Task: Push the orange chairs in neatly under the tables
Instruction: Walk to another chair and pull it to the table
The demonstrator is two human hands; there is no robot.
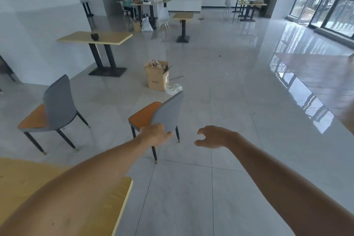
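Observation:
An orange-seated chair with a grey back [166, 113] stands on the tiled floor straight ahead, its back towards me. My left hand [155, 134] grips the near edge of that backrest. My right hand [212, 137] hovers to the right of the chair, fingers curled and apart, holding nothing. A second orange chair [55, 107] stands to the left, away from any table. The yellow-topped table [122, 193] nearest me fills the bottom left, partly hidden by my left arm. Another yellow table [107, 37] on black legs stands farther back by the wall.
An open cardboard box [157, 76] with crumpled plastic beside it sits on the floor just beyond the held chair. A small pedestal table [183, 16], white chairs and a counter lie farther back, where people sit. Glass walls run along the right.

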